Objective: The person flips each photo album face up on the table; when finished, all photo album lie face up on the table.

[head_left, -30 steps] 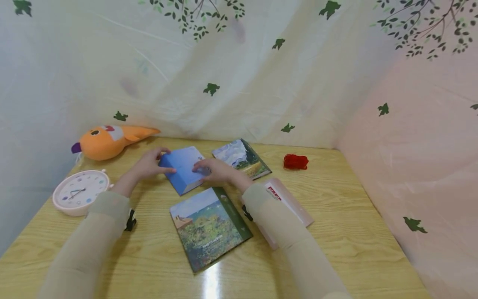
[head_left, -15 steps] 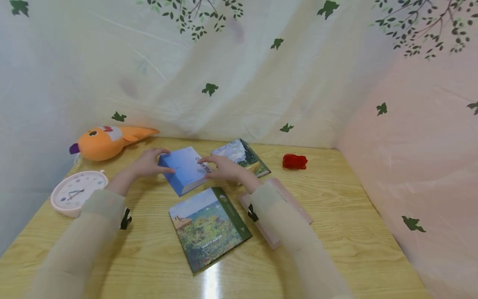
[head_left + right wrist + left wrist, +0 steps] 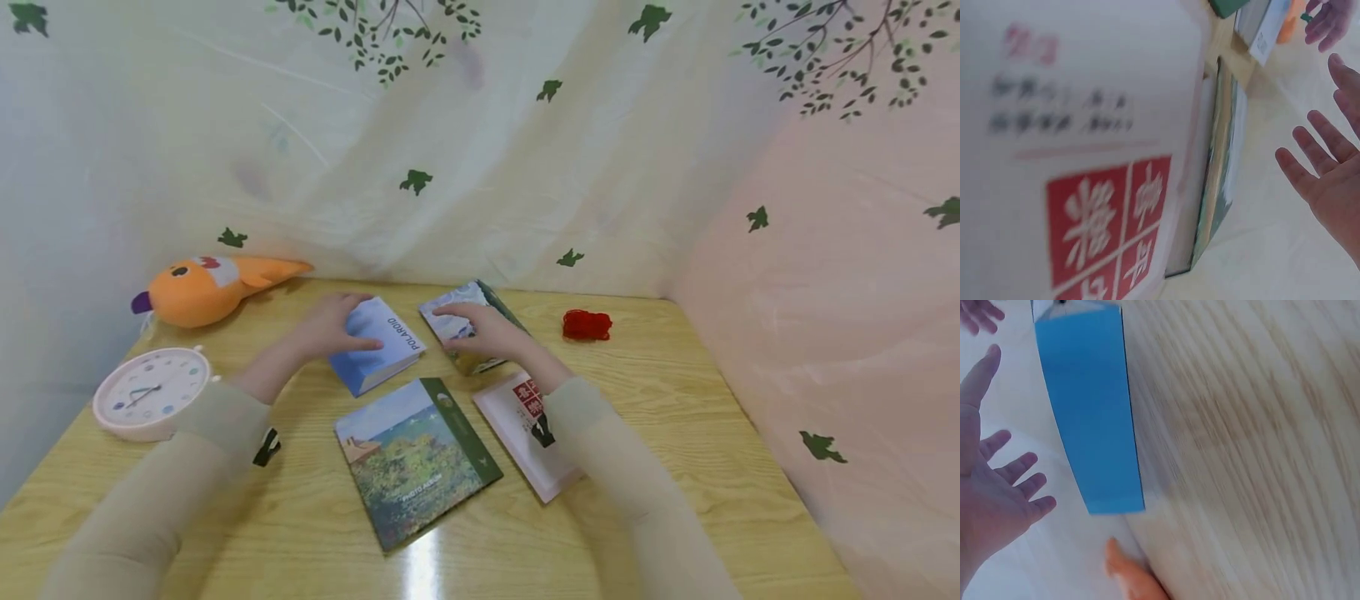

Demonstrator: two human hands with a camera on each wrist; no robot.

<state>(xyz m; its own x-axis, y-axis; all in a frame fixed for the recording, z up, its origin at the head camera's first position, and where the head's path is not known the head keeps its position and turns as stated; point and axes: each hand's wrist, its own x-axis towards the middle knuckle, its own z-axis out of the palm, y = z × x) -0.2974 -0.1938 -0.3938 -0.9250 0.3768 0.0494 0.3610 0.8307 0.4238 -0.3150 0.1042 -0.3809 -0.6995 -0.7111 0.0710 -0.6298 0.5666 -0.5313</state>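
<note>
A thick blue book [image 3: 382,346] marked POLAROID lies on the table at centre left in the head view. Over its left part is my left hand [image 3: 330,329], fingers spread; the left wrist view shows that hand [image 3: 997,487] apart from the book's blue side [image 3: 1091,412]. To the right, my right hand [image 3: 491,335] is over a painted-cover book [image 3: 457,304], partly hiding it. Its fingers [image 3: 1329,140] are extended with nothing between them in the right wrist view. A photo album [image 3: 420,462] with a garden picture lies in front of the blue book.
Under the right forearm lies a pale pink booklet [image 3: 517,425] with red squares. A red yarn bundle [image 3: 587,325] is at the back right. A pink clock [image 3: 153,392] and an orange plush toy [image 3: 198,292] occupy the left side. A leaf-patterned curtain [image 3: 480,183] hangs behind.
My right hand has left the blue book and moved right over the painted-cover book, uncovering the POLAROID lettering. My left hand has moved slightly right over the blue book.
</note>
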